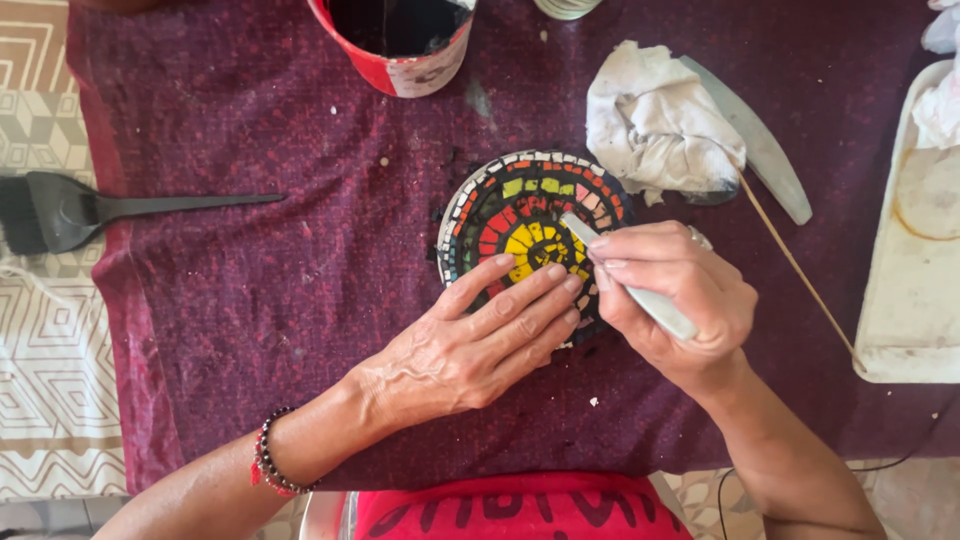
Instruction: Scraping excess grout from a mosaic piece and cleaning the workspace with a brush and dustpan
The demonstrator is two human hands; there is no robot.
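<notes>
1. the round mosaic disc (527,215) lies flat on the maroon cloth (250,260), near the middle of it; rings of small tiles run from yellow at the centre through red and green to a white rim, with dark grout between them.
2. the right hand (672,300) is closed round a pale flat stick (627,281), fingers pressed together on its shaft; the stick's tip rests on the yellow centre tiles.
3. the left hand (470,345) lies flat, fingers spread and empty, fingertips pressing the disc's lower edge to steady it.
4. step in hand, as i judge it: working the joints between the tiles with the stick's tip, by the look of it scraping or cleaning dark grout; the next stroke would call for a light, shallow angle and a firm hold on the disc, lest a small tile lift.
5. outward: a crumpled white rag (655,125) and a grey blade-shaped tool (760,145) lie just above right; a thin wooden skewer (800,270) slants toward a white tray (915,250); a red tin (400,40) of dark liquid stands at the top edge; a black brush (90,210) lies well apart at left.
</notes>
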